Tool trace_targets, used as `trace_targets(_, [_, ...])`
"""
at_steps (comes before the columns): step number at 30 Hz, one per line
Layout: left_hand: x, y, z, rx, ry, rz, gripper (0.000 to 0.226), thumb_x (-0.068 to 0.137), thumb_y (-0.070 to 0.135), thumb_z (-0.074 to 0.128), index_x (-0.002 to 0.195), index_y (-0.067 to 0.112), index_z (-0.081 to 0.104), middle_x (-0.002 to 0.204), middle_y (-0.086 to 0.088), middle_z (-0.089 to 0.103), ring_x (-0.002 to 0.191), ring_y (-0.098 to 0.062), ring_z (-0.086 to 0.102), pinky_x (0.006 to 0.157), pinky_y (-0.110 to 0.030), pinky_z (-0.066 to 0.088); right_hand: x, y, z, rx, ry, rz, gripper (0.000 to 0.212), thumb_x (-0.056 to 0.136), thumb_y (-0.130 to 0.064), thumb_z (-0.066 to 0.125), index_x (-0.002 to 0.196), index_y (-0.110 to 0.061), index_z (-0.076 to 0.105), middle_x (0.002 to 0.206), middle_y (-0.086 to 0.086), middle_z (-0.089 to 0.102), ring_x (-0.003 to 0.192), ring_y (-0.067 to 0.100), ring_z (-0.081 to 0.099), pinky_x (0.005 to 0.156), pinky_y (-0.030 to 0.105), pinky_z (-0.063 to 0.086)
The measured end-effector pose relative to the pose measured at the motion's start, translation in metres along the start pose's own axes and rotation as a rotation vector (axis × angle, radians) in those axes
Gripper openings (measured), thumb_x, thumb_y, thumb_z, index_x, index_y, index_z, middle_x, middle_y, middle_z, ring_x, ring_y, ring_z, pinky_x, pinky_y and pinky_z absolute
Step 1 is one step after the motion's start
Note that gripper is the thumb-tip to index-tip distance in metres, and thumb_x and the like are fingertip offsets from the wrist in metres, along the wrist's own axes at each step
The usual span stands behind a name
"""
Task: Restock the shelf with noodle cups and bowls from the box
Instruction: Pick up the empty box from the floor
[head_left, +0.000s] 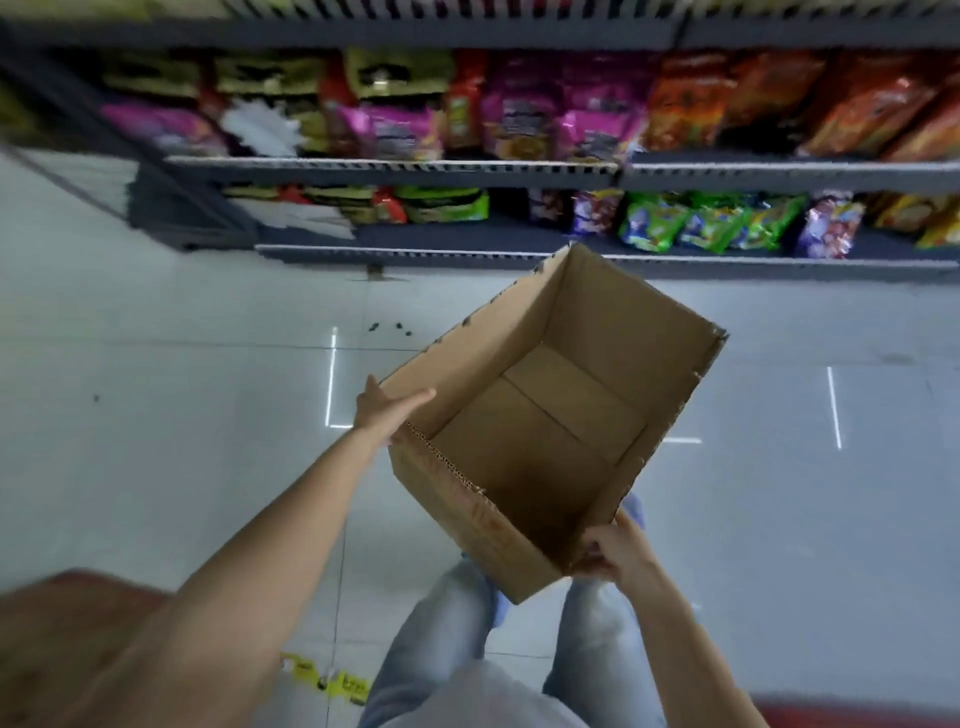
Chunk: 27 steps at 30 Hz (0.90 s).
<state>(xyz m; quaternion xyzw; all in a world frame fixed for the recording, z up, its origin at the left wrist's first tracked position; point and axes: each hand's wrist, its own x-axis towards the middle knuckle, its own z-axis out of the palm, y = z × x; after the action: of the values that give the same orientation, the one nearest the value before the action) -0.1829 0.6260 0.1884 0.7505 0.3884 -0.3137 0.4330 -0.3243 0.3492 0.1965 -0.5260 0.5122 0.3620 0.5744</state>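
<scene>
One brown corrugated cardboard box (540, 431), open-topped, held tilted above pale tiled floor (156, 364); nothing visible inside; left hand (387, 410) flat, fingers straight against far-left rim; right hand (615, 553) curled round near corner; two dark metal shelf tiers (415, 169) of coloured packets behind.

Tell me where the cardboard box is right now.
In the head view, the cardboard box is centre frame, held above the floor between the left hand and right hand, before the shelf.

Box (530, 457) is plain matt corrugated cardboard, rough torn edges. Floor (156, 364) is glossy tile; packets (524, 114) on the shelf (395, 167) look like shiny foil.
</scene>
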Motion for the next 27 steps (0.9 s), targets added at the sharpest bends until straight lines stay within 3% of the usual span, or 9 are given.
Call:
trace_targets(4, [-0.026, -0.059, -0.096, -0.174, 0.243, 0.057, 0.059, 0.077, 0.033, 0.075, 0.124, 0.011, 0.046, 0.119, -0.006, 0.057, 0.094, -0.025, 0.057, 0.077, -0.031, 0.047, -0.027, -0.012, 0.068, -0.273, -0.041, -0.010, 0.035, 0.087, 0.008, 0.049, 0.110, -0.016, 0.040, 0.087, 0.010, 0.055, 0.071, 0.030, 0.060, 0.067, 0.043, 0.054])
trace_targets(6, [-0.034, -0.085, -0.142, -0.159, 0.320, 0.041, 0.038, 0.080, 0.031, 0.072, 0.105, 0.012, 0.051, 0.104, -0.005, 0.058, 0.087, -0.021, 0.054, 0.075, -0.028, 0.040, -0.042, -0.027, 0.101, -0.387, -0.072, -0.028, 0.035, 0.088, 0.011, 0.045, 0.108, -0.016, 0.039, 0.082, 0.009, 0.052, 0.070, 0.030, 0.056, 0.070, 0.045, 0.053])
trace_targets(7, [-0.038, -0.099, -0.163, -0.136, 0.340, 0.019, 0.034, 0.081, 0.032, 0.070, 0.100, 0.013, 0.049, 0.101, -0.005, 0.056, 0.088, -0.021, 0.053, 0.076, -0.027, 0.038, -0.050, -0.036, 0.119, -0.404, -0.092, -0.026, 0.034, 0.087, 0.014, 0.041, 0.107, -0.014, 0.041, 0.077, 0.008, 0.049, 0.064, 0.028, 0.053, 0.063, 0.043, 0.053])
trace_targets(10, [-0.047, -0.138, -0.216, -0.105, 0.368, -0.082, 0.044, 0.079, 0.035, 0.068, 0.112, 0.017, 0.044, 0.105, -0.004, 0.060, 0.091, -0.025, 0.059, 0.077, -0.030, 0.041, -0.067, -0.062, 0.170, -0.544, -0.162, -0.072, 0.041, 0.084, 0.013, 0.036, 0.116, -0.007, 0.052, 0.070, 0.008, 0.051, 0.050, 0.024, 0.053, 0.043, 0.032, 0.050])
trace_targets(14, [-0.054, -0.186, -0.273, -0.017, 0.285, -0.204, 0.041, 0.081, 0.042, 0.065, 0.116, 0.024, 0.051, 0.101, -0.002, 0.062, 0.077, -0.024, 0.068, 0.089, -0.033, 0.051, -0.074, -0.099, 0.236, -0.933, -0.209, -0.240, 0.039, 0.085, -0.001, 0.043, 0.120, -0.013, 0.054, 0.076, 0.012, 0.063, 0.047, 0.021, 0.062, 0.045, 0.028, 0.051])
trace_targets(19, [-0.036, -0.213, -0.305, 0.044, 0.227, -0.303, 0.028, 0.096, 0.029, 0.048, 0.107, 0.007, 0.062, 0.081, -0.005, 0.066, 0.065, -0.026, 0.070, 0.078, -0.031, 0.055, -0.072, -0.167, 0.342, -1.322, -0.192, -0.587, 0.041, 0.086, -0.028, 0.050, 0.121, -0.049, 0.045, 0.102, 0.003, 0.068, 0.078, 0.025, 0.068, 0.079, 0.034, 0.054])
trace_targets(21, [-0.021, -0.211, -0.315, -0.060, 0.316, -0.347, 0.028, 0.097, 0.029, 0.046, 0.104, 0.008, 0.063, 0.077, -0.005, 0.067, 0.065, -0.026, 0.070, 0.079, -0.033, 0.055, -0.064, -0.197, 0.391, -1.331, -0.174, -0.723, 0.042, 0.086, -0.043, 0.053, 0.128, -0.041, 0.049, 0.118, 0.002, 0.066, 0.097, 0.024, 0.064, 0.089, 0.036, 0.049])
trace_targets(24, [0.010, -0.187, -0.332, -0.163, 0.438, -0.407, 0.029, 0.097, 0.031, 0.043, 0.102, 0.014, 0.066, 0.076, -0.005, 0.072, 0.059, -0.019, 0.068, 0.086, -0.031, 0.051, -0.052, -0.230, 0.460, -1.332, -0.136, -0.724, 0.063, 0.087, -0.052, 0.055, 0.139, -0.021, 0.041, 0.135, 0.008, 0.054, 0.122, 0.029, 0.051, 0.097, 0.040, 0.043])
trace_targets(27, [0.050, -0.150, -0.350, -0.222, 0.520, -0.475, 0.031, 0.098, 0.027, 0.039, 0.101, 0.014, 0.066, 0.077, -0.009, 0.073, 0.074, -0.022, 0.068, 0.082, -0.029, 0.047, -0.038, -0.240, 0.515, -1.184, -0.182, -0.468, 0.080, 0.084, -0.053, 0.061, 0.142, -0.008, 0.031, 0.136, 0.017, 0.048, 0.116, 0.034, 0.053, 0.076, 0.039, 0.053])
